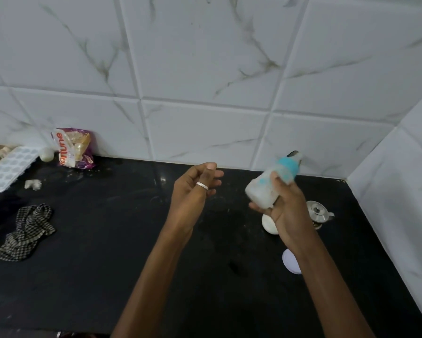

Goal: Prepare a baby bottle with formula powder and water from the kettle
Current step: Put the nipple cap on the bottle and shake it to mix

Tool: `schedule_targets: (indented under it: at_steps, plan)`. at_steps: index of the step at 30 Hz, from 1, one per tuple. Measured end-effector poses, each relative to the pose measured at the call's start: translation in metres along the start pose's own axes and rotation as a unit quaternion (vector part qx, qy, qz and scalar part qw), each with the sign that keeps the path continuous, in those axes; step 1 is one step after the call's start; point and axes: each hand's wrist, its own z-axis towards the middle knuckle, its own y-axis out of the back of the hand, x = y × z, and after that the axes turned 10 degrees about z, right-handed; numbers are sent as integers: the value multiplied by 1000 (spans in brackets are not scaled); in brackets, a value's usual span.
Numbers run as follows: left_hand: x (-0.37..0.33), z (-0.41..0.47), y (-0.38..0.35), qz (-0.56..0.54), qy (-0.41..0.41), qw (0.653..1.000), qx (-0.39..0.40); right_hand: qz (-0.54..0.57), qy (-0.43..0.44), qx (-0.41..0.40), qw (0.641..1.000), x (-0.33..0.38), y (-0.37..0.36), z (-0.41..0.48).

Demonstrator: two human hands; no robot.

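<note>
My right hand (287, 215) grips the blurred, tilted baby bottle (263, 191) above the black counter (107, 240); my left hand (193, 191) hovers empty, fingers loosely curled.

The camera sits on my head and looks forward and down across the black counter (83, 276), near enough that my left hand (193, 191) and right hand (288, 215) sit mid-picture. It faces the tiled wall (205, 69) straight ahead; its wide lens also catches the side wall (412, 191) on my right.
</note>
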Motion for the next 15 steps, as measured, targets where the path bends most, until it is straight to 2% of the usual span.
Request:
schedule_targets:
  at_steps: [2,4,6,9,11,15]
  plan:
    - [0,0,0,3,3,1000,-2,-28,20,-3,999,-2,0,3]
    - [1,1,-1,4,7,1000,1,-134,-27,74,988,-6,1,0]
    - [1,2,-2,6,8,1000,5,-169,-59,115,977,-8,6,0]
    - [2,2,0,3,8,1000,-1,-19,-8,16,1000,-2,5,4]
    - [2,2,0,0,10,1000,-8,1,16,-14,1000,-2,6,7]
    - [2,3,-1,1,14,1000,-1,-175,-57,108,977,-10,13,1]
